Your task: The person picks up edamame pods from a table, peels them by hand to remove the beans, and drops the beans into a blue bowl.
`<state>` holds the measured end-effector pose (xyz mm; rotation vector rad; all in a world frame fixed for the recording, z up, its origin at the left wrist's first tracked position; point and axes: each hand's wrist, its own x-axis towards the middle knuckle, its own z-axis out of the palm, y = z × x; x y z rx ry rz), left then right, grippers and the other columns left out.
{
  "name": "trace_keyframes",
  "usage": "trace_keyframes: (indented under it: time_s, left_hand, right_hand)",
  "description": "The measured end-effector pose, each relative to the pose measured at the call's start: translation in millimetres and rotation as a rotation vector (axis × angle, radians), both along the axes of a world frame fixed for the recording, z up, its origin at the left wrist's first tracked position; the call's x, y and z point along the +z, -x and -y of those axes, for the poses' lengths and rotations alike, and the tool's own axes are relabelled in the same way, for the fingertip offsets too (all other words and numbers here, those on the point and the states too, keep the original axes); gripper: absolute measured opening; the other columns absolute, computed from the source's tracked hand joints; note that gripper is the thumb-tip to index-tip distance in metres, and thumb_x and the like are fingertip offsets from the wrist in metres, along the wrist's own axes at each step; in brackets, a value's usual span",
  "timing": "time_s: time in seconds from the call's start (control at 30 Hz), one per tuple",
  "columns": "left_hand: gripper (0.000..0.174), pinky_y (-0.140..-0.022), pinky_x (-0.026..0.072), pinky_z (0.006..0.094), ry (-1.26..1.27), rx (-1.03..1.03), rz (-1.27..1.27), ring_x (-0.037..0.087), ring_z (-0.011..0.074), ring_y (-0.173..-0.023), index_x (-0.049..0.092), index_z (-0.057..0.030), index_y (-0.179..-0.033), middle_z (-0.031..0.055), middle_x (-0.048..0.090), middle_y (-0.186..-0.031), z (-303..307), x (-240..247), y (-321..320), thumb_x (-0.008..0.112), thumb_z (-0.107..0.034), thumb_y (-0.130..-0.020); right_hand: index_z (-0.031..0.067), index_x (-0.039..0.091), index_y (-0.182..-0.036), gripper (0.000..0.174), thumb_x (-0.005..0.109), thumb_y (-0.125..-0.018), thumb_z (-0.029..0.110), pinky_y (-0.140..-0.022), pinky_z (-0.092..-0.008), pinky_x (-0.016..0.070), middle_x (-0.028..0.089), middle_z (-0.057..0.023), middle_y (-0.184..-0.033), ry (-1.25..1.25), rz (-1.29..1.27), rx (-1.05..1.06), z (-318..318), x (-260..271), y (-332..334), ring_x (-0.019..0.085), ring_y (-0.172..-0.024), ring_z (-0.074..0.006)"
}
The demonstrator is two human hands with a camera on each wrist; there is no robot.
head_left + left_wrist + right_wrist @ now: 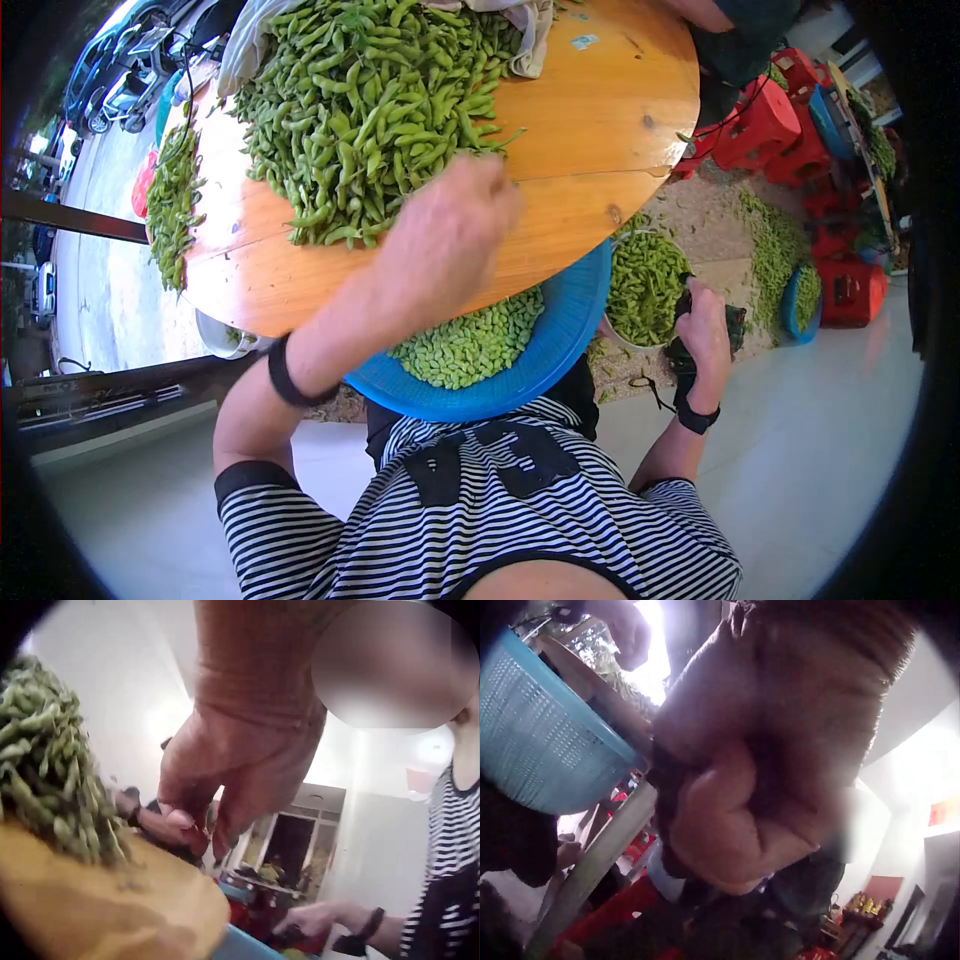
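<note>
My left hand [450, 240] is blurred over the table's near edge, fingers curled, beside a heap of green soybean pods [370, 110]. In the left wrist view its thumb and fingers close together around a small green sliver [211, 815]. Below it sits a blue basket [590, 290] of shelled green beans [465, 350], close against my body. Out to the right, my right hand [708, 325] has its fingers curled beside a white bucket of pods [645, 285]. A small black thing [685, 300] shows at its fingers; its far side is hidden.
The round wooden table [590, 130] fills the front, with a cloth [535, 40] under the heap. Another person's arm [705, 12] is at the far edge. Red stools [765, 125] and loose pods [770, 240] lie at the right. A pale container [220, 335] stands left.
</note>
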<state>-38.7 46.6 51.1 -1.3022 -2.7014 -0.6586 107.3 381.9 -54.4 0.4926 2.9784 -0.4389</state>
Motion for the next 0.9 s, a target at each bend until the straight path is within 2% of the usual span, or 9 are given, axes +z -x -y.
trace_keyframes:
  time_s: [0.07, 0.23, 0.33, 0.4, 0.57, 0.67, 0.73, 0.8, 0.9]
  left_hand:
    - [0.014, -0.08, 0.046, 0.0413, -0.047, 0.066, -0.285, 0.052, 0.032, -0.088, 0.06, 0.0004, -0.09, 0.0142, 0.051, -0.091, -11.4, -11.8, 37.7, 0.062, -0.002, -0.077]
    - [0.013, -0.084, 0.0444, 0.0391, 0.106, 0.098, -0.379, 0.051, 0.0308, -0.092, 0.063, 0.0011, -0.087, 0.0111, 0.052, -0.091, -25.0, -40.9, 66.1, 0.066, -0.004, -0.075]
    - [0.015, -0.076, 0.0466, 0.0346, -0.077, 0.099, -0.382, 0.054, 0.0235, -0.083, 0.064, 0.0035, -0.089, 0.0089, 0.055, -0.085, -22.9, -28.8, 66.3, 0.067, -0.006, -0.078]
    - [0.018, -0.064, 0.0449, 0.0277, -0.447, 0.201, 0.095, 0.053, 0.0136, -0.068, 0.065, 0.0055, -0.093, 0.005, 0.059, -0.077, -11.2, -1.7, 61.1, 0.067, -0.009, -0.083]
    - [0.013, -0.056, 0.042, 0.0216, -0.686, 0.286, 0.787, 0.053, 0.0082, -0.059, 0.066, 0.0028, -0.093, 0.0022, 0.06, -0.069, 29.3, 14.9, 40.1, 0.065, -0.009, -0.088]
    - [0.005, -0.055, 0.0467, 0.02, -0.738, 0.248, 0.932, 0.058, 0.0074, -0.063, 0.066, 0.0013, -0.088, 0.0058, 0.066, -0.075, 40.5, 3.1, 9.1, 0.063, -0.003, -0.087]
    - [0.005, -0.055, 0.0463, 0.0209, -0.755, 0.257, 0.962, 0.058, 0.0076, -0.063, 0.065, 0.0012, -0.088, 0.0058, 0.066, -0.076, 42.8, -14.6, -10.6, 0.064, -0.004, -0.087]
    - [0.006, -0.055, 0.0458, 0.0218, -0.771, 0.262, 0.991, 0.057, 0.0079, -0.062, 0.064, 0.0011, -0.089, 0.0057, 0.065, -0.077, 44.7, -27.6, -28.5, 0.065, -0.004, -0.086]
    - [0.009, -0.06, 0.0476, 0.0267, -0.385, 0.337, 0.644, 0.059, 0.0144, -0.066, 0.064, 0.0011, -0.089, 0.0066, 0.065, -0.08, 47.7, -35.9, -42.6, 0.067, -0.003, -0.082]
  right_hand:
    - [-0.0084, 0.058, -0.091, 0.026, 0.049, -0.067, -0.013, -0.077, -0.0483, 0.0478, 0.06, -0.0317, -0.088, 0.006, -0.04, -0.074, 7.3, 2.4, 3.8, 0.059, -0.089, -0.0472]
    - [-0.0079, 0.053, -0.088, 0.022, 0.048, -0.068, -0.012, -0.073, -0.0496, 0.0453, 0.058, -0.0309, -0.09, 0.057, -0.132, 0.021, 12.6, 3.6, 5.5, 0.057, -0.086, -0.049]
    - [-0.0082, 0.053, -0.089, 0.024, 0.047, -0.067, -0.013, -0.073, -0.0489, 0.045, 0.058, -0.0303, -0.089, 0.048, -0.153, -0.025, 13.7, 3.6, 3.0, 0.057, -0.086, -0.0486]
    - [-0.0079, 0.054, -0.091, 0.026, 0.047, -0.066, -0.013, -0.073, -0.048, 0.0455, 0.058, -0.0298, -0.089, 0.073, -0.121, -0.045, 16.6, 11.5, 3.9, 0.057, -0.086, -0.0484]
    - [-0.0066, 0.057, -0.099, 0.037, 0.047, -0.065, -0.015, -0.074, -0.0434, 0.0481, 0.059, -0.0295, -0.091, 0.14, -0.151, -0.059, 29.4, 22.8, 11.1, 0.057, -0.087, -0.0487]
    - [-0.0052, 0.06, -0.102, 0.035, 0.052, -0.068, -0.013, -0.07, -0.0378, 0.0493, 0.062, -0.0241, -0.087, 0.15, -0.235, -0.018, 37.2, 31.2, 12.4, 0.064, -0.08, -0.0385]
    - [-0.004, 0.062, -0.101, 0.029, 0.057, -0.073, -0.01, -0.065, -0.0312, 0.0486, 0.064, -0.0152, -0.08, 0.514, -0.46, 0.018, 59.6, 47.1, 18.8, 0.064, -0.071, -0.0206]
    - [-0.0038, 0.063, -0.1, 0.026, 0.059, -0.075, -0.008, -0.064, -0.0285, 0.0476, 0.063, -0.012, -0.077, 0.625, -0.43, 0.055, 85.6, 62.9, 22.7, 0.06, -0.069, -0.0156]
    - [-0.0031, 0.064, -0.099, 0.023, 0.061, -0.077, -0.008, -0.063, -0.0245, 0.0462, 0.061, -0.0086, -0.074, 0.695, -0.355, 0.174, 103.5, 73.9, 28.9, 0.058, -0.068, -0.0117]
